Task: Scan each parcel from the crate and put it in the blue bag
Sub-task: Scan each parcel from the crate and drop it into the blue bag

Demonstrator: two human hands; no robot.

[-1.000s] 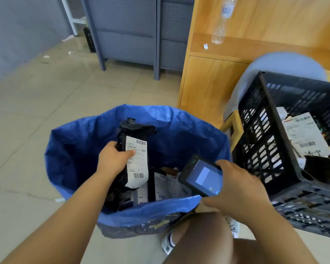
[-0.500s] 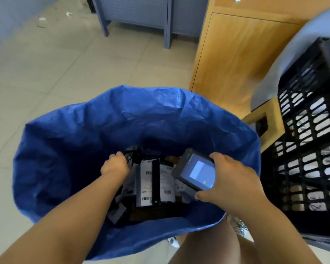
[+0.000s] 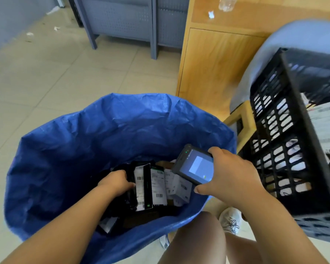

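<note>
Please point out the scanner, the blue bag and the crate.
scanner (image 3: 196, 168), head view, its lit screen.
blue bag (image 3: 122, 130), head view, inner far wall.
crate (image 3: 280, 134), head view, slotted side wall.

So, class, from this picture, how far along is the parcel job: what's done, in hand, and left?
Done: several labelled parcels lie in the blue woven bag. In hand: the left hand grips a black plastic parcel inside the bag; the right hand holds the grey handheld scanner. Left: white-labelled parcels show in the black plastic crate.
</note>
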